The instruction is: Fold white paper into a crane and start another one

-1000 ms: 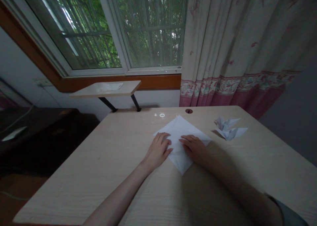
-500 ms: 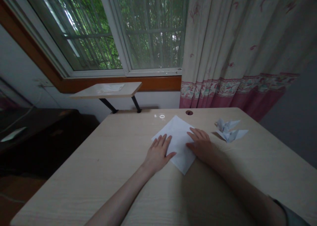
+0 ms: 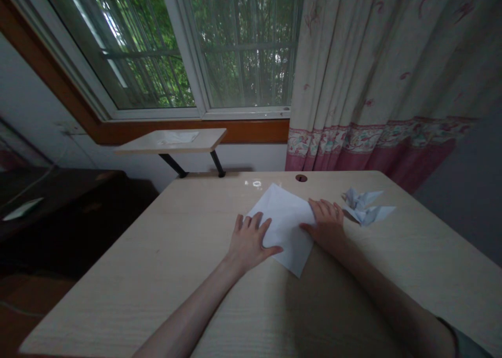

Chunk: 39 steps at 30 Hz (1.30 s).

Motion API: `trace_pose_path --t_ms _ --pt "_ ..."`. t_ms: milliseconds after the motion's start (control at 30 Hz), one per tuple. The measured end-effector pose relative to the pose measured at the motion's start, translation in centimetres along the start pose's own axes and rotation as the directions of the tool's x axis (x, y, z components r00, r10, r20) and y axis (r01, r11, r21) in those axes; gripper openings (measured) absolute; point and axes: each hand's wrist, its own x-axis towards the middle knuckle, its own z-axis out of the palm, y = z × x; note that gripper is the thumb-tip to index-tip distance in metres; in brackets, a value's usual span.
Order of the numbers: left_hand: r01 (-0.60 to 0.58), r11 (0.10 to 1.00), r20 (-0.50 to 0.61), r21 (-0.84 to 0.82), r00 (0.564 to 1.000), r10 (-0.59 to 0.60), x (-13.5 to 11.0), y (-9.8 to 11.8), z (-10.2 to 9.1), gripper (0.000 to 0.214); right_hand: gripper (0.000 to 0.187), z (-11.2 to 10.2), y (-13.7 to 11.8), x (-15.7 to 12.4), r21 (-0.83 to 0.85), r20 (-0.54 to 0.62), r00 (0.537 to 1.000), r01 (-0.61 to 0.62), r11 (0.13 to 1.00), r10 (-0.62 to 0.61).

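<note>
Facing a window point(image 3: 245, 49) across a pale wood-grain table point(image 3: 176, 274). Resting the left hand point(image 3: 249, 241) on a white paper sheet point(image 3: 288, 219), flat towards the table's far side, with fingers spread, hiding its left corner. Laying the right hand point(image 3: 326, 226) on the sheet's right side, with fingers close together; cannot tell whether pinching or just touching. With folded paper cranes point(image 3: 367, 211) just right of that hand, overlapping, hard to tell apart. Wearing a sleeve point(image 3: 468, 342) cut off at lower right.

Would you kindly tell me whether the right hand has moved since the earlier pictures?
Yes: judged against the round desk hole, the right hand has shifted rightward, toward the folded paper shapes.
</note>
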Motion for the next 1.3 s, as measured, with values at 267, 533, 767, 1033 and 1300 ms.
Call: trace_pose_path --t_ms 267,533,767,1033,1300 --pt "-0.026 0.998 0.05 -0.056 0.998 0.029 0.0 -0.3 0.7 0.084 0.047 0.5 0.3 -0.1 -0.075 -0.058 0.998 -0.045 0.996 0.04" --pt "-0.027 0.997 0.064 -0.071 0.997 0.031 0.0 -0.7 1.3 0.087 0.026 -1.2 0.3 0.8 -0.003 -0.117 0.993 -0.003 1.0 0.003" --pt "-0.01 0.998 0.086 -0.067 0.996 0.015 0.1 -0.6 1.1 0.087 0.033 -1.1 0.1 0.6 -0.014 -0.049 0.999 0.01 1.0 -0.011" --pt "-0.006 0.999 0.083 -0.044 0.996 0.01 0.0 -0.5 0.9 0.087 0.039 -0.5 0.0 0.2 -0.057 -0.014 1.0 -0.003 0.998 0.002" --pt "-0.013 0.999 0.104 -0.034 0.994 0.017 0.0 -0.7 1.0 0.086 0.03 -1.1 0.2 0.8 0.041 -0.06 0.997 0.059 0.997 -0.057"
